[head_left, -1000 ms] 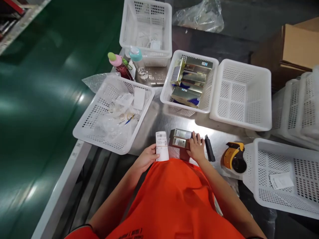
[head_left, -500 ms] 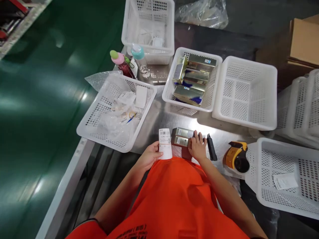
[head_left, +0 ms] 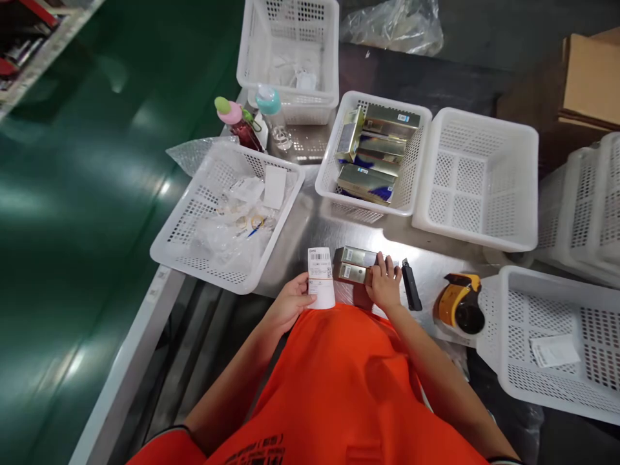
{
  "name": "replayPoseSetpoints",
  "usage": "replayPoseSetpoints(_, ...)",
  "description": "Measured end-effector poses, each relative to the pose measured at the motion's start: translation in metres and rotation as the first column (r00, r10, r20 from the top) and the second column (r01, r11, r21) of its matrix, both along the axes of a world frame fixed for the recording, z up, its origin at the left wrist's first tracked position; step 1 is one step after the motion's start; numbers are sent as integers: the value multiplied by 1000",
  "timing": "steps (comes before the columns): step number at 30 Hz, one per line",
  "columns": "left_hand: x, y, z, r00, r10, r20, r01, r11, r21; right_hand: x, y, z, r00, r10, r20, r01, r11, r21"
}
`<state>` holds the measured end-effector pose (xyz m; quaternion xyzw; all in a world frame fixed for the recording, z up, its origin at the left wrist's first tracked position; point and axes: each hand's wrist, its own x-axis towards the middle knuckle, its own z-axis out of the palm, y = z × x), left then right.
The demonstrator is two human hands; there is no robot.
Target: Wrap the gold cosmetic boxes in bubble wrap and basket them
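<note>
My left hand [head_left: 289, 301] pinches a white printed paper slip [head_left: 320, 278] by its left edge, with the barcode at the far end. To the right of the slip, two metallic gold-grey boxes [head_left: 354, 265] lie side by side on the steel table. My right hand [head_left: 385, 284] lies over their right end, the thumb near the close side and the fingers reaching across the tops. Just right of that hand is a black utility knife [head_left: 411, 285], lying on the table. A yellow-and-black tape dispenser [head_left: 460, 305] stands further right.
A white basket [head_left: 325, 165] behind the boxes holds several similar boxes. Another white basket [head_left: 527, 187] adjoins it. At left, a basket [head_left: 162, 242] contains plastic wrap and papers. Two drink bottles [head_left: 275, 116] stand beyond it. A right-hand basket [head_left: 508, 323] holds a paper.
The slip's far end has tipped very slightly in my left hand. My right hand stays on the boxes, and the view has shifted only a little.
</note>
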<state>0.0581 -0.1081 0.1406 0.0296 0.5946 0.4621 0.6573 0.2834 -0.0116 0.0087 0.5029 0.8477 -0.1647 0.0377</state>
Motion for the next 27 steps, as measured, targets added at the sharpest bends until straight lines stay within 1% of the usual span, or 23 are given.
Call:
replayPoseSetpoints(10,-1,-3,-2,1000,11,-2,-11,1000,4,0,-2,-10,999,-12,-43,14,998,59)
replayPoseSetpoints(14,1,-2,0,999,34,0,-34,999,2,0,-3,-14,998,-15,-56,18,998,63)
replayPoseSetpoints(18,2,-1,2,999,45,12,-45,999,12,1,-3,-14,997,-18,-75,23,997,67)
replayPoseSetpoints(22,3,-1,8,998,54,31,-55,998,21,-1,-3,-12,998,-22,-51,24,999,46)
replayPoseSetpoints(27,5,0,22,997,23,72,-27,998,51,-2,-2,-9,1000,-18,-21,19,1000,25)
